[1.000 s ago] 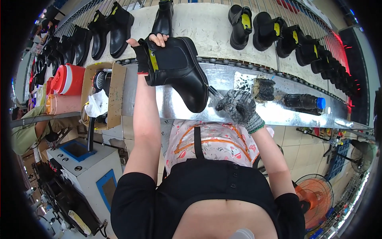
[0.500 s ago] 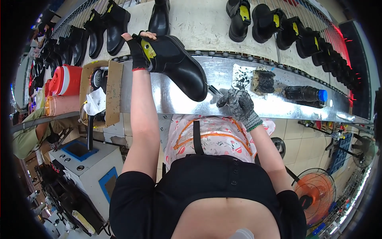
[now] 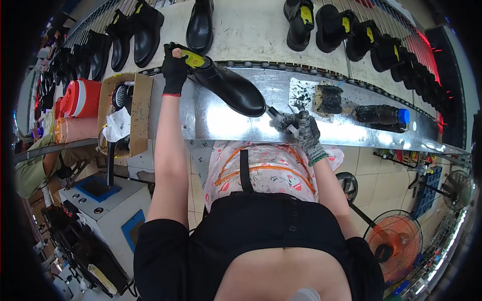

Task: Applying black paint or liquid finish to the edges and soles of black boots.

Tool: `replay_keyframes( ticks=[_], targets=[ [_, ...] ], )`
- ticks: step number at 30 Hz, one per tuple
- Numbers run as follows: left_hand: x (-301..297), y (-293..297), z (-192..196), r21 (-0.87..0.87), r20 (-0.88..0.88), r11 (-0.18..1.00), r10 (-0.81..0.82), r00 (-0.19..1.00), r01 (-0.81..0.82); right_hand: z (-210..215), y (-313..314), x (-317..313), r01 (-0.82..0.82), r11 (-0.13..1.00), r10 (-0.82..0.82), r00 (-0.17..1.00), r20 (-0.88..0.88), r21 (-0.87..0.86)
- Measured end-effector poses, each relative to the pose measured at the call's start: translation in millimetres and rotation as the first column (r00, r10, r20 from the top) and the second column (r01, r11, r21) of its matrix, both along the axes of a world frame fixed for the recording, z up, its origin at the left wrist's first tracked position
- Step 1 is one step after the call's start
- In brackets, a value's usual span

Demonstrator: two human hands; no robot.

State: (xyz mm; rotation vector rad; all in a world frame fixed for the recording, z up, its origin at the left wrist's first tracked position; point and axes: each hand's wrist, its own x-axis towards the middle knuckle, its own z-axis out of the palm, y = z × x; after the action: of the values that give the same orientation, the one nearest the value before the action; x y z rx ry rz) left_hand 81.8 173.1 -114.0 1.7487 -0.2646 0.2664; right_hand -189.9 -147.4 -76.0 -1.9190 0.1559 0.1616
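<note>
My left hand (image 3: 174, 72), in a black glove with bare fingertips, is closed on the top of a black ankle boot (image 3: 226, 85). The boot lies tilted over the metal ledge, its toe toward the right and a yellow tag (image 3: 193, 58) at its opening. My right hand (image 3: 306, 133), in a speckled grey knit glove, is closed around a small slim brush (image 3: 273, 113). The dark tip of the brush is at the boot's toe; I cannot tell whether they touch. Part of the brush is hidden by the fingers.
A stained sponge block (image 3: 329, 100) and a dark bottle with a blue cap (image 3: 379, 115) are right on the metal ledge (image 3: 211, 128). Behind, more black boots (image 3: 201, 27) stand on the conveyor (image 3: 251, 30). Left are a cardboard box (image 3: 140, 113) and red jug (image 3: 83, 100).
My left hand has turned the boot so its opening and upper side face me more, and the toe has risen slightly. My right hand has shifted its grip, staying near the toe.
</note>
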Motion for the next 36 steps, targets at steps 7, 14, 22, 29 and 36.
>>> replay_keyframes(
  ticks=[7,14,22,29,36],
  targets=[
    [-36,-6,47,0.36,0.223,0.925,0.046,0.974,-0.126,5,-21,1,0.069,0.995,-0.07,0.997,-0.016,-0.076],
    [-97,-13,71,0.43,0.227,0.869,0.16,0.961,-0.246,4,-25,5,0.105,0.908,-0.119,0.993,-0.008,-0.406],
    [-177,-48,115,0.519,0.019,0.831,0.222,0.975,-0.199,12,-20,13,0.135,0.89,-0.078,0.986,0.148,-0.435],
    [-212,-59,127,0.499,-0.139,0.863,0.172,0.975,-0.081,24,-11,14,0.176,0.921,-0.137,0.981,0.135,-0.346],
    [-227,-60,123,0.34,-0.331,0.938,0.048,0.942,0.072,28,-4,11,0.137,0.98,-0.121,0.986,0.115,-0.145]
  ],
)
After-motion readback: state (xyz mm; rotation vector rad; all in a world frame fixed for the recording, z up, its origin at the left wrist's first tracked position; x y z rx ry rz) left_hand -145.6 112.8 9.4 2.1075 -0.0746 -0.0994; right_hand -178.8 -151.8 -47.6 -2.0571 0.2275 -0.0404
